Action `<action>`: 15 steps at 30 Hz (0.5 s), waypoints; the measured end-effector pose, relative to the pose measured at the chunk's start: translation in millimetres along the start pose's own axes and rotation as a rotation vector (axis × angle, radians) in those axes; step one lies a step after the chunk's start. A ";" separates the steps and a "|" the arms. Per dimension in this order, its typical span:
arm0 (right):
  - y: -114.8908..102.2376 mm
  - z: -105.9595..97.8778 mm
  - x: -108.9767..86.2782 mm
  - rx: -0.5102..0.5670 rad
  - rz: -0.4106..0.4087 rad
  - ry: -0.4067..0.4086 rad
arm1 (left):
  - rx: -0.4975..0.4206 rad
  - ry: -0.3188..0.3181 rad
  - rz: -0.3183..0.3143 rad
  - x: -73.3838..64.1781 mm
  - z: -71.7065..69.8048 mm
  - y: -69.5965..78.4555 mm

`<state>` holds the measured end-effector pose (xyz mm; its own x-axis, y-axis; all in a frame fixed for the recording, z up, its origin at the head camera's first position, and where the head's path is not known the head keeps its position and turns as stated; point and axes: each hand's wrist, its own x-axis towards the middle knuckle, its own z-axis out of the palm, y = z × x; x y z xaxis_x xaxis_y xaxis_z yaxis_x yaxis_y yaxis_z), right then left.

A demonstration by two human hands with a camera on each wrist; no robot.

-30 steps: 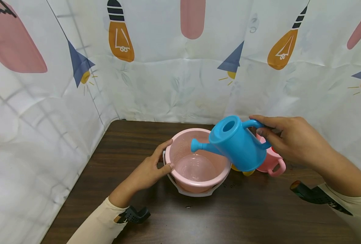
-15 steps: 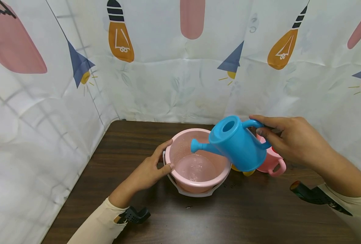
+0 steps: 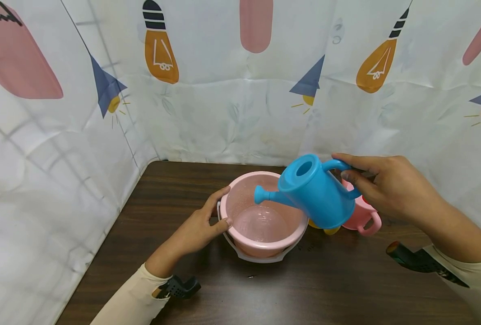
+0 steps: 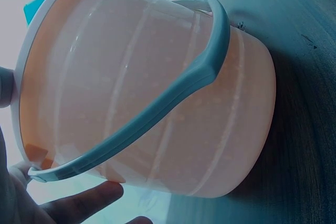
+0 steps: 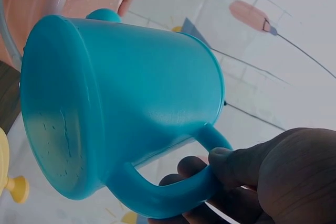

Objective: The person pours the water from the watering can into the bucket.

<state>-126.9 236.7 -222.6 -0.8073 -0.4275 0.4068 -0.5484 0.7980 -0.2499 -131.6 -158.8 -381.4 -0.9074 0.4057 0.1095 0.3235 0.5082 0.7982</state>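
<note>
My right hand [image 3: 386, 183] grips the handle of a blue watering can [image 3: 319, 194], which is tilted in the air with its spout over a pink bucket [image 3: 265, 246]. In the right wrist view, the fingers curl round the can's handle [image 5: 163, 198] and the thumb lies on top. Shallow water [image 3: 261, 223] with small ripples lies in the bucket, which stands upright. My left hand [image 3: 197, 228] holds the bucket's left rim, thumb over the edge and fingers against the outer side. In the left wrist view, the bucket's pale handle [image 4: 173, 95] hangs down along its outer wall.
A pink watering can [image 3: 364, 216] stands behind the blue one, partly hidden by it. A yellow thing [image 5: 18, 187] beside it is mostly hidden. Everything stands on a dark wooden table [image 3: 305, 293], with a patterned white curtain [image 3: 224, 113] behind and at the left.
Both hands, the blue watering can and the bucket keep their places. Only the ripples on the water in the bucket shift.
</note>
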 end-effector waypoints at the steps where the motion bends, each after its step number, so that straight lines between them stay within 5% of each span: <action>1: 0.1 0.1 0.0 -0.001 -0.003 0.001 | -0.001 0.000 0.000 0.0 0.1 0.0; 15: 0.7 1.4 0.6 -0.006 -0.028 0.017 | -0.010 -0.008 0.008 0.2 -0.3 -1.1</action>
<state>-128.1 236.4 -223.7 -0.7879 -0.4425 0.4283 -0.5693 0.7885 -0.2327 -132.2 -159.6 -382.1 -0.9028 0.4155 0.1112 0.3278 0.4971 0.8034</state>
